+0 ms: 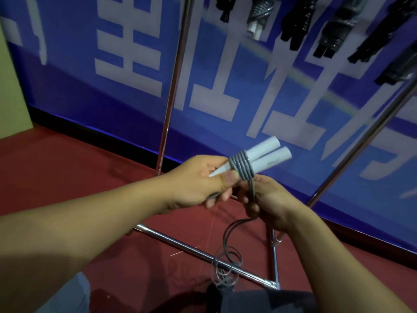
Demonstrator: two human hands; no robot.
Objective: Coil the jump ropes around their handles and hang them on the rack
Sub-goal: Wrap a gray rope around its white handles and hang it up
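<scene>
My left hand (200, 181) grips two white jump rope handles (264, 154) held side by side, pointing up and to the right. Several turns of grey rope (242, 168) are wound tightly around both handles just past my thumb. Right below the coil, my right hand (268, 204) pinches the rope. The loose rope (228, 258) hangs from it in curls down to the floor. The chrome rack (171, 86) stands in front of me, with several coiled jump ropes (334, 30) hanging at the top right.
The rack's floor bars (194, 249) cross the red carpet (67, 168) under my hands. A slanted rack pole (361, 141) rises at the right. Behind the rack is a blue banner wall (112, 64) with large white characters.
</scene>
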